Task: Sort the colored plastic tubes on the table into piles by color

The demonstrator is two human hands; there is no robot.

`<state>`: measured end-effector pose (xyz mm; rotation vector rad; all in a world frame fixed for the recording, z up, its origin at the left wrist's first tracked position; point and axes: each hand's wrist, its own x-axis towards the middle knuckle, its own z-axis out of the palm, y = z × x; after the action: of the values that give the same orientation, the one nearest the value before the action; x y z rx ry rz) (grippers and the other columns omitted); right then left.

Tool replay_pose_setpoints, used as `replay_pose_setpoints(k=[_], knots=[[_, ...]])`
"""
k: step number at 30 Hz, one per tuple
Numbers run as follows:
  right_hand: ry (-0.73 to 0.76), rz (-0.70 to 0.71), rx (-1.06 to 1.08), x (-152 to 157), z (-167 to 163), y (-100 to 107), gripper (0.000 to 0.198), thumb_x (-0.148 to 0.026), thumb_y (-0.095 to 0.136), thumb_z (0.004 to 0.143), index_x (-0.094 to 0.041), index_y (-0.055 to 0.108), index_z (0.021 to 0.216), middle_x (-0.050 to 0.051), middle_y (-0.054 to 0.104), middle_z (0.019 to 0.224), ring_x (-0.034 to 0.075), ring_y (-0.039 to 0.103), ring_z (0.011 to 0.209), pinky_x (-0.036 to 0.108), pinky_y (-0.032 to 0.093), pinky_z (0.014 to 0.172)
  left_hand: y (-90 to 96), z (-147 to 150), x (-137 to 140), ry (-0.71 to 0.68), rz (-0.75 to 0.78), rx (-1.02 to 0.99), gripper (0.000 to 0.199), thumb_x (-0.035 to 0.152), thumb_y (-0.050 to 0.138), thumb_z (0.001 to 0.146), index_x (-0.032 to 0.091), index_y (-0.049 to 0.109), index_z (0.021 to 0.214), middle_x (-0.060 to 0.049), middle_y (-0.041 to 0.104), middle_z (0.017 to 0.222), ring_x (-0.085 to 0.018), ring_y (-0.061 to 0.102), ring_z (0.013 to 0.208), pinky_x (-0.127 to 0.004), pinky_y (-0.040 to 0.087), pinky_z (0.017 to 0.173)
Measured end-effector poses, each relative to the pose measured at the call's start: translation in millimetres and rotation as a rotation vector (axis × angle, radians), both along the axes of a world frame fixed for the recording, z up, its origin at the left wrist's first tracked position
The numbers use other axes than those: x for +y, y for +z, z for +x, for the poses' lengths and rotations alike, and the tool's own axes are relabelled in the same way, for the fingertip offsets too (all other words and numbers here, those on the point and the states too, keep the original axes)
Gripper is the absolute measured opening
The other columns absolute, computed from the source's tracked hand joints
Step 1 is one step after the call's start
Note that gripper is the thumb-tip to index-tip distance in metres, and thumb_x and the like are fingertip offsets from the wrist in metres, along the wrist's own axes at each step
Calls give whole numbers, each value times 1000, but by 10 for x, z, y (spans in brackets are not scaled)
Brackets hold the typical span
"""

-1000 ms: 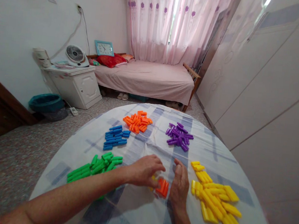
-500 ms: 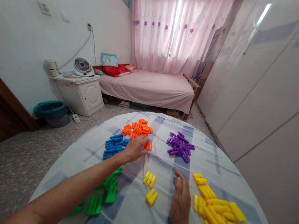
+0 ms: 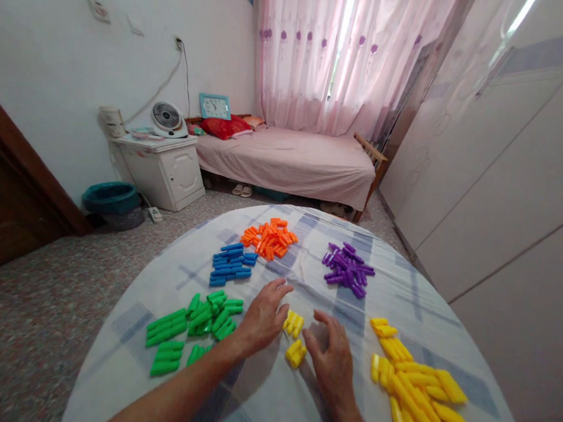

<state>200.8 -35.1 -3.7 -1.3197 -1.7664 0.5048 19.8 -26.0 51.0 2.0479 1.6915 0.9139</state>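
Note:
Two small groups of yellow plastic pieces, like pen caps, lie mid-table: a row point(image 3: 294, 324) and, just nearer me, a smaller cluster point(image 3: 295, 353). My left hand point(image 3: 265, 313) is open on their left, thumb beside the row and fingers stretched forward over the cloth. On the right, my right hand point(image 3: 331, 350) is open too, its thumb close to the smaller cluster. Neither hand appears to hold anything. Beyond my left fingers is a pile of orange pieces point(image 3: 270, 239), with blue pieces point(image 3: 229, 266) nearer on the left.
Green pieces point(image 3: 213, 314) lie left of my left forearm. Purple pieces point(image 3: 348, 270) sit at the back right, and a large yellow pile point(image 3: 416, 390) is on the right. A checked cloth point(image 3: 304, 230) covers the round table. Beyond are a bed point(image 3: 291, 162) and a wardrobe point(image 3: 507, 167).
My left hand has come back from the orange pile toward the yellow groups. The orange piece by its fingers now lies with the pile. My right hand has opened and moved closer to the yellow pieces.

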Motion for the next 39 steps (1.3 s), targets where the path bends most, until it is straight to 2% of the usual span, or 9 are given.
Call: replay_pose_setpoints(k=[3,6,14,17,22,28,30,35,39], knots=[[130,37,-125,-73,-66,88,36,-40,60,80,-21,56,111,7,62,107,22,56,101,38,43,90,-199,40,-142,63,13,-55,41,9,40,83,12,57,121,-13,50,135,-20,44,128,-39,36,110],[207,56,-280,-155,-148,165,46,-33,67,73,-22,54,116,7,60,110,24,54,102,39,43,88,-363,32,-158,57,69,-18,41,8,37,85,15,58,119,-10,55,131,-19,46,125,-39,36,109],[76,60,-402,-230,-262,134,37,-16,54,78,-20,55,114,7,60,105,22,54,99,35,43,87,-503,11,-167,25,99,156,38,9,43,83,16,59,117,-10,60,122,-22,50,117,-39,39,102],[-33,108,-414,-167,-120,203,33,-18,52,81,-20,56,114,7,61,106,21,54,100,35,43,88,-491,15,-152,31,90,180,36,10,44,84,16,59,117,-10,60,122,-23,50,117,-37,38,101],[-407,171,-536,-51,401,380,29,-24,49,84,-17,59,110,10,61,105,25,52,100,38,40,89,-467,23,-156,40,61,186,33,12,44,85,16,59,114,-10,60,122,-22,50,115,-35,37,99],[-614,103,-723,-31,807,321,28,-28,50,85,-14,62,106,12,62,99,27,53,93,39,40,80,-469,40,-154,45,74,157,28,13,44,87,17,61,108,-7,60,120,-21,50,113,-33,37,98],[-585,138,-705,-27,746,288,28,-30,50,85,-15,62,105,12,62,100,28,53,95,40,40,82,-471,43,-146,49,70,154,26,14,43,88,17,61,106,-7,60,119,-21,50,113,-33,36,98],[-149,215,-520,-54,226,202,34,-30,49,87,-16,57,116,10,61,115,23,51,111,38,39,97,-459,40,-147,47,55,142,27,14,44,88,18,62,107,-7,60,121,-20,49,115,-32,35,99],[35,192,-516,-118,-177,99,48,-26,51,85,-22,46,132,7,53,133,23,43,126,42,36,101,-455,35,-157,49,53,140,26,16,46,88,21,65,105,-6,60,122,-20,49,115,-33,36,99]])
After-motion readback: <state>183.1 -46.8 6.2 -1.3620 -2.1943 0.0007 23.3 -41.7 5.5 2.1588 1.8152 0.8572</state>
